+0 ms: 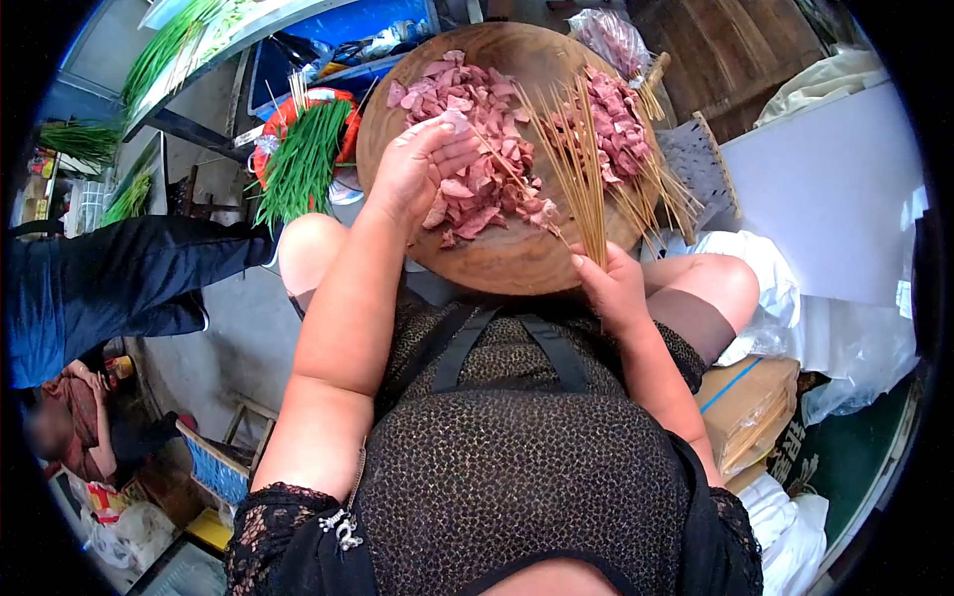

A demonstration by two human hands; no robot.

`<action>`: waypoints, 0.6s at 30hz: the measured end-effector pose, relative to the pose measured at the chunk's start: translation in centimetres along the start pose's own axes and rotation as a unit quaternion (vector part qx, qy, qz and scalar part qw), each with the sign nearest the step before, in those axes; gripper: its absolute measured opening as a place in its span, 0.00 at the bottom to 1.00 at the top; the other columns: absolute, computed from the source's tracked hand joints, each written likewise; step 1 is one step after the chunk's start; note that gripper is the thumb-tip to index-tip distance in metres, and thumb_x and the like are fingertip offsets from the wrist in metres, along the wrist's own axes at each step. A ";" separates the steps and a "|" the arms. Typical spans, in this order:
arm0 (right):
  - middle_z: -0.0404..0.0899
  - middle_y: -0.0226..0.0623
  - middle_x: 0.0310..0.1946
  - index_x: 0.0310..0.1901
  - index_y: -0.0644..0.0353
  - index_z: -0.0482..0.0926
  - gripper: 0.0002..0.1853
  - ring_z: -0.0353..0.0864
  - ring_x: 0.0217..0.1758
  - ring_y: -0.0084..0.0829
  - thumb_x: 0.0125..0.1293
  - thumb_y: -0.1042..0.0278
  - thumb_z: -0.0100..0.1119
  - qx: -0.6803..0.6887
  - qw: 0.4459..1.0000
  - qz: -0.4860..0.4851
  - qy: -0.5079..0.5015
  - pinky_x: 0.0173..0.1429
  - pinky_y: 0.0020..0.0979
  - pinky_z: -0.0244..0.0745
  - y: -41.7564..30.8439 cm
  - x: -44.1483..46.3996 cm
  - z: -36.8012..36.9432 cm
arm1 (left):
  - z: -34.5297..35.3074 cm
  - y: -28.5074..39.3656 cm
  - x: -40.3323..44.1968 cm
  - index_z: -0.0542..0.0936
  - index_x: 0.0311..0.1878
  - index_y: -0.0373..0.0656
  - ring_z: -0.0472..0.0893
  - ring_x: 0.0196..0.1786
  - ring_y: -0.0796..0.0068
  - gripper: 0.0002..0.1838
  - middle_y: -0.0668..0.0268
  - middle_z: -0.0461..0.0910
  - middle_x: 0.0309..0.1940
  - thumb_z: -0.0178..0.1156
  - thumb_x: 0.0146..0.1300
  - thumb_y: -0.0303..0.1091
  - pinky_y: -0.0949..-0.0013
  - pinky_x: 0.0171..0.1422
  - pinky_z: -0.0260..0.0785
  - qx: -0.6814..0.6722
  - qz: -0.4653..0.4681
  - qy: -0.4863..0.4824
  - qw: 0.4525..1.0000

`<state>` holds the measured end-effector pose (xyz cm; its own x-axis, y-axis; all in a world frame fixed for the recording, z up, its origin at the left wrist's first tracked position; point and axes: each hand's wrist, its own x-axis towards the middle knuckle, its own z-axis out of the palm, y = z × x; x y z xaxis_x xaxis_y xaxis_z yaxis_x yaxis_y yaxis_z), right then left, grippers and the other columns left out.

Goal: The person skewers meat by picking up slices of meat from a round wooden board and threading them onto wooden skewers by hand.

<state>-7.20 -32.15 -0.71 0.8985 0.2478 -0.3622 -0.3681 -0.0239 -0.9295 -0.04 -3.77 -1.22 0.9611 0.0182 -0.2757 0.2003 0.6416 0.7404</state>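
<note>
Your left grip point(422, 167) is pinching meat point(456, 120), your right grip point(613, 290) clasping skewers point(590, 204); piled slices point(465, 94) are crowding the tabletop point(477, 268), greens point(303, 159) flanking it left.

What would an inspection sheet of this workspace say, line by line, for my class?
Surface: round wooden board, laden with meat.
Job's things: heaped meat slices; meat-loaded sticks at the board's right.
Clutter: plastic bag by the far rim.
Grip: left hand pinches a pale slice; right hand holds bare sticks and one partly threaded stick.
Cables: nothing seen.
Surroundings: green stalks, blue crate, brown cardboard; two other people, one seated, one showing legs.
</note>
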 end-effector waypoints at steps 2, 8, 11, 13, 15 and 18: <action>0.72 0.21 0.26 0.42 0.64 0.77 0.10 0.67 0.26 0.13 0.60 0.71 0.58 -0.046 0.999 0.004 0.009 0.30 0.17 0.63 -0.1 0.2 -0.1 | 0.1 -0.1 -0.1 0.73 0.48 0.35 0.81 0.40 0.64 0.13 0.56 0.79 0.37 0.52 0.61 0.29 0.62 0.42 0.78 0.013 -0.011 0.016 1.000; 0.73 0.21 0.26 0.42 0.63 0.77 0.10 0.67 0.26 0.13 0.60 0.70 0.58 -0.055 0.998 0.014 0.004 0.31 0.17 0.64 0.0 0.1 -0.1 | -0.4 -0.2 -0.1 0.74 0.48 0.39 0.80 0.36 0.70 0.14 0.64 0.79 0.33 0.56 0.62 0.37 0.64 0.29 0.78 0.028 -0.018 -0.033 0.999; 0.72 0.21 0.26 0.42 0.63 0.77 0.10 0.67 0.26 0.13 0.59 0.70 0.58 -0.049 0.999 0.014 0.004 0.31 0.17 0.64 -0.1 -0.1 0.0 | -0.7 -0.5 0.1 0.73 0.48 0.39 0.80 0.40 0.69 0.15 0.61 0.79 0.37 0.51 0.66 0.39 0.67 0.47 0.76 -0.001 -0.041 -0.033 0.999; 0.72 0.21 0.26 0.42 0.63 0.77 0.10 0.67 0.26 0.13 0.60 0.70 0.58 -0.050 0.999 0.015 0.003 0.31 0.17 0.64 -0.4 -0.2 0.1 | -0.2 -0.9 0.3 0.73 0.47 0.39 0.80 0.42 0.68 0.14 0.60 0.79 0.38 0.50 0.67 0.39 0.67 0.47 0.76 -0.002 0.003 0.023 1.000; 0.72 0.21 0.26 0.42 0.63 0.77 0.10 0.67 0.26 0.12 0.60 0.70 0.58 -0.049 0.999 0.016 0.003 0.31 0.16 0.64 -0.5 -0.2 0.2 | -0.1 -0.5 0.1 0.73 0.47 0.39 0.80 0.43 0.67 0.14 0.59 0.79 0.40 0.49 0.67 0.39 0.67 0.47 0.76 0.004 -0.012 0.011 1.000; 0.72 0.20 0.26 0.42 0.63 0.77 0.10 0.66 0.25 0.12 0.60 0.71 0.58 -0.047 0.999 0.005 -0.004 0.30 0.16 0.63 -0.1 -0.2 0.3 | 0.4 -0.2 -0.2 0.73 0.47 0.39 0.80 0.44 0.67 0.14 0.57 0.78 0.42 0.49 0.67 0.39 0.67 0.47 0.76 0.022 -0.016 0.001 1.000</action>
<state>-7.37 -31.94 -0.51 0.8930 0.2550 -0.3707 -0.3518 -0.1179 -0.9286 -0.18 -4.23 -1.06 0.9538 -0.0002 -0.3003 0.2388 0.6067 0.7582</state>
